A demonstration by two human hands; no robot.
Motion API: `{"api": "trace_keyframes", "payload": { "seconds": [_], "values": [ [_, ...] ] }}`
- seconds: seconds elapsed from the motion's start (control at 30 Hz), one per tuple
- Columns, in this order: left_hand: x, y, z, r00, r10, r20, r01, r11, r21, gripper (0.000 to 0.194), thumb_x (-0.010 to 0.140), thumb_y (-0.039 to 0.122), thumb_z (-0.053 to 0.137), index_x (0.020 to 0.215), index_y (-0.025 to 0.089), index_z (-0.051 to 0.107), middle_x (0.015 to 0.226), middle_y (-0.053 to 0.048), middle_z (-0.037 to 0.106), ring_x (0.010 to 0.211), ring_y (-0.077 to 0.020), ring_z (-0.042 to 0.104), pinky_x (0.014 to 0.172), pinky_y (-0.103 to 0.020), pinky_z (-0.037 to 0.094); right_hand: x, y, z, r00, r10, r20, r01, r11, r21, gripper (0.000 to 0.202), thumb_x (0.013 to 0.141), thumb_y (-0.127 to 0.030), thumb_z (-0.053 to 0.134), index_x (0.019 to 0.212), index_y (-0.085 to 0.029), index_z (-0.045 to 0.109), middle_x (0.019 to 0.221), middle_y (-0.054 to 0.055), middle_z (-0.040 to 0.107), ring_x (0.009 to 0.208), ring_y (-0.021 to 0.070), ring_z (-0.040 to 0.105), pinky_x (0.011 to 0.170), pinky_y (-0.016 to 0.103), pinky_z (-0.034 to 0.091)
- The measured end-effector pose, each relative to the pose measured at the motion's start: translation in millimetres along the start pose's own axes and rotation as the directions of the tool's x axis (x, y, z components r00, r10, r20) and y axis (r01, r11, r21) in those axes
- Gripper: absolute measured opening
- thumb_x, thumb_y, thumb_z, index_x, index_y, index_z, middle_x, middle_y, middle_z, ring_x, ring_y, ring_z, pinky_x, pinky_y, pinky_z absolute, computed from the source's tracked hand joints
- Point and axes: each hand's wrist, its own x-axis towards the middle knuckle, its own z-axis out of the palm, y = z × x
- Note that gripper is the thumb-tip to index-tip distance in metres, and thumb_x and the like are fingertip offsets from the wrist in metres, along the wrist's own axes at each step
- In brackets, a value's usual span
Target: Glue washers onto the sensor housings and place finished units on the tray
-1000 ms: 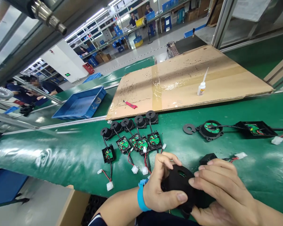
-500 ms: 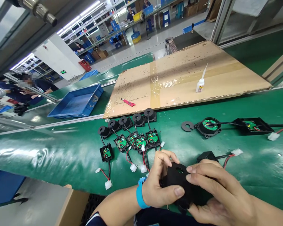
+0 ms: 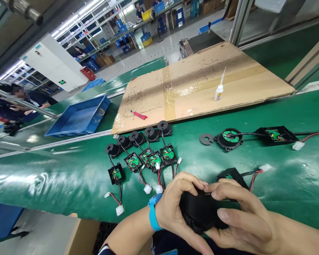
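Left hand (image 3: pixel 171 207) and right hand (image 3: pixel 251 221) both grip a black housing (image 3: pixel 199 209), five o'clock in view (underside hidden). Probably fitting; next move seems to call for a steady hold.

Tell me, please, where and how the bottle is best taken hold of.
Probably grip the bottle by its wider body, around both sides, below the thin nozzle. Come from the near side: it stands upright, close to the near edge of the cardboard. The right hand would first need to leave the black part.
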Motion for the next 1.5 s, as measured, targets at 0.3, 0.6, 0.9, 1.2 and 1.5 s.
{"api": "trace_keyframes", "payload": {
  "seconds": [0.3, 0.6, 0.9, 1.2, 1.5],
  "values": [
    [-2, 0, 5.4, 0.997, -0.005, -0.074, 0.006, 1.0, 0.013, 0.087, 0.059, 0.083, 0.082, 0.119, 0.028, 0.05, 0.116, -0.007, 0.058, 0.102, -0.0212, 0.067, 0.09, -0.038, 0.062, 1, 2, -9, 0.997, -0.005, 0.074, 0.002, 0.999, 0.045, 0.032, 0.089, -0.011, 0.077, 0.114, -0.02, 0.059, 0.124, 0.011, 0.06, 0.111, 0.0219, 0.07, 0.099, 0.038, 0.06],
    [2, 4, 3.8, 0.991, -0.003, -0.136, 0.021, 0.991, 0.132, 0.077, 0.072, 0.089, 0.068, 0.114, 0.026, 0.051, 0.112, -0.007, 0.057, 0.097, -0.0195, 0.067, 0.084, -0.036, 0.061, 15, 11, -13, 0.979, 0.103, 0.174, -0.104, 0.995, -0.005, 0.05, 0.098, -0.051, 0.075, 0.13, -0.017, 0.056, 0.109, 0.01, 0.073, 0.106, 0.0248, 0.071, 0.1, 0.041, 0.052],
    [-1, 6, -1.7, 0.995, -0.02, -0.093, 0.034, 0.987, 0.155, 0.074, 0.069, 0.081, 0.078, 0.11, 0.025, 0.053, 0.113, -0.009, 0.057, 0.109, -0.0262, 0.066, 0.088, -0.04, 0.062, 14, 12, -15, 0.968, 0.156, 0.199, -0.159, 0.987, 0.0, 0.052, 0.099, -0.053, 0.072, 0.134, -0.019, 0.054, 0.105, 0.01, 0.073, 0.099, 0.0268, 0.072, 0.092, 0.041, 0.057],
    [1, 4, 2.6, 0.993, 0.029, -0.118, -0.009, 0.986, 0.167, 0.059, 0.079, 0.068, 0.077, 0.109, 0.023, 0.054, 0.113, -0.004, 0.046, 0.1, -0.0189, 0.07, 0.087, -0.035, 0.064, 17, 17, -24, 0.911, 0.237, 0.337, -0.241, 0.97, -0.03, 0.059, 0.095, -0.059, 0.074, 0.135, -0.021, 0.054, 0.111, 0.009, 0.072, 0.098, 0.0259, 0.071, 0.083, 0.036, 0.058],
    [-7, -37, 10.2, 0.974, 0.175, 0.142, -0.224, 0.825, 0.519, 0.054, 0.082, 0.041, 0.087, 0.118, 0.021, 0.052, 0.126, -0.011, 0.057, 0.129, -0.0288, 0.064, 0.105, -0.046, 0.06, 18, 34, -43, 0.808, 0.311, 0.5, -0.174, 0.938, -0.301, 0.028, 0.108, -0.03, 0.049, 0.081, -0.024, 0.051, 0.074, 0.001, 0.057, 0.067, 0.0213, 0.053, 0.064, 0.034, 0.037]
  ]
}}
